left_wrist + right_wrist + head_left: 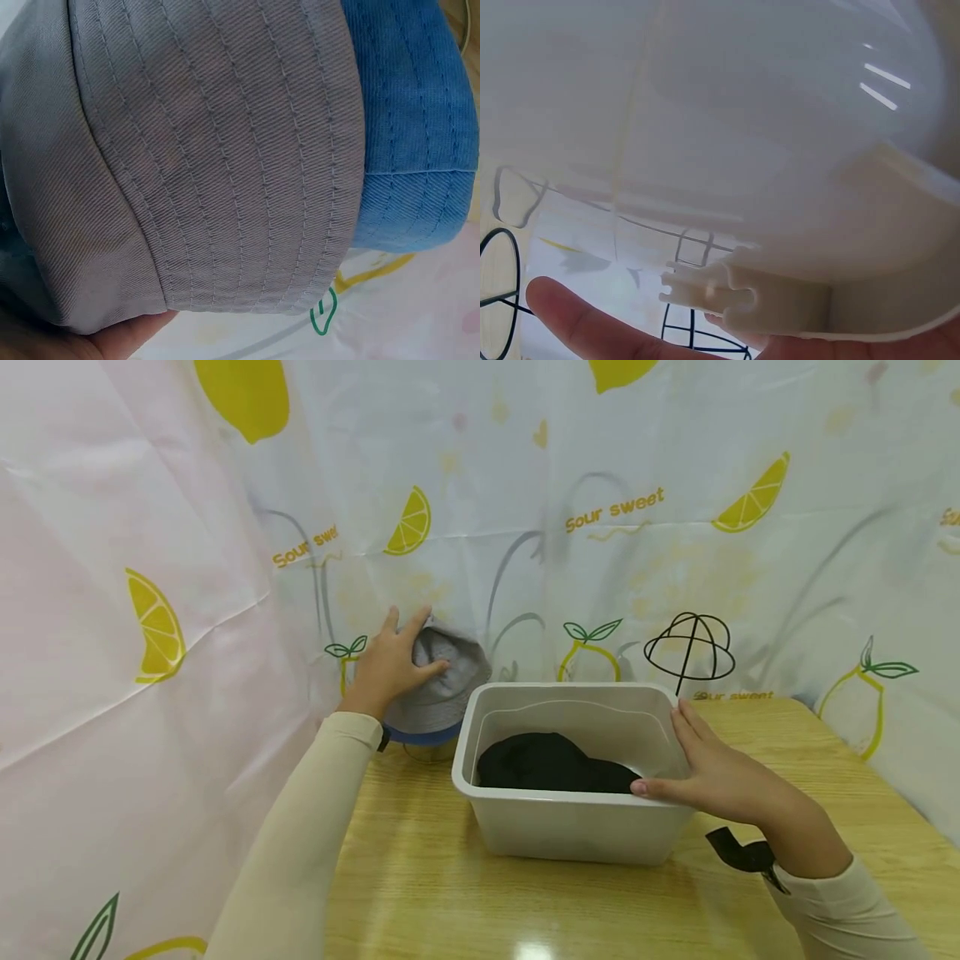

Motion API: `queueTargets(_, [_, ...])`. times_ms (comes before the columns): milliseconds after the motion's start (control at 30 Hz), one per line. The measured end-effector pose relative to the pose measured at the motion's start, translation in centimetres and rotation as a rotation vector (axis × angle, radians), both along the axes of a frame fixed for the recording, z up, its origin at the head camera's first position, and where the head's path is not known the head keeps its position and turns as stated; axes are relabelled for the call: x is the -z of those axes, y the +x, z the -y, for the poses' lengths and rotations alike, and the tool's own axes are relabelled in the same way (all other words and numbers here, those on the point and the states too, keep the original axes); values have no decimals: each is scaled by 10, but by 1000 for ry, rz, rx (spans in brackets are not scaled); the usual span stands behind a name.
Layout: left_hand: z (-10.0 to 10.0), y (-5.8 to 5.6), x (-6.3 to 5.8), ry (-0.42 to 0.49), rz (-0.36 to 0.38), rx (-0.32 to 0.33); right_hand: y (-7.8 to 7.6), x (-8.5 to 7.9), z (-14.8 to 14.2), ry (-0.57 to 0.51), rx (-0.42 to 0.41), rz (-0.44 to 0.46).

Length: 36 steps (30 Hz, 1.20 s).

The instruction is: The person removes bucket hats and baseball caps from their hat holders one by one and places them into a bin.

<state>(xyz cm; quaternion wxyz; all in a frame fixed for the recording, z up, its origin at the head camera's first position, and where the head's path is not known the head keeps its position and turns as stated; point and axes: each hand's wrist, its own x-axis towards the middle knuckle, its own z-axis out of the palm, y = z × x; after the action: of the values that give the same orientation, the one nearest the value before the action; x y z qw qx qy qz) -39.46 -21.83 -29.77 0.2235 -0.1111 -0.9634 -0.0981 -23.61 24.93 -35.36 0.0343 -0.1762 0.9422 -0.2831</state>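
A grey bucket hat (438,702) sits over a blue hat (423,735), whose brim shows below it at the table's back left. My left hand (393,664) lies against the grey hat's crown with its fingers spread. In the left wrist view the stitched grey brim (225,150) fills most of the picture, and the blue brim (420,127) shows beside it. A white plastic bin (570,827) stands on the table with black cloth items (543,764) inside. My right hand (720,777) holds the bin's right end, thumb over the near rim.
Thin wire (431,752) shows under the blue hat. A black wire hat stand (690,647) rises behind the bin's right end. The wooden table (420,893) extends to a back edge by a lemon-print curtain (480,468); the same print hangs along the left.
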Motion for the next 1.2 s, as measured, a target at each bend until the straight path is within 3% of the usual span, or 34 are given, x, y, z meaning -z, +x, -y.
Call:
queueTargets(667, [-3,3,-3,-37,17,38,0,3,-1,-45,-7,4])
queueTargets(900, [0,2,3,-103,-27,54,-2,4,-1,-43,-12,6])
queueTargets(1200, [0,3,3,-62,-87,99,-2,4,-1,-59,-18,-11])
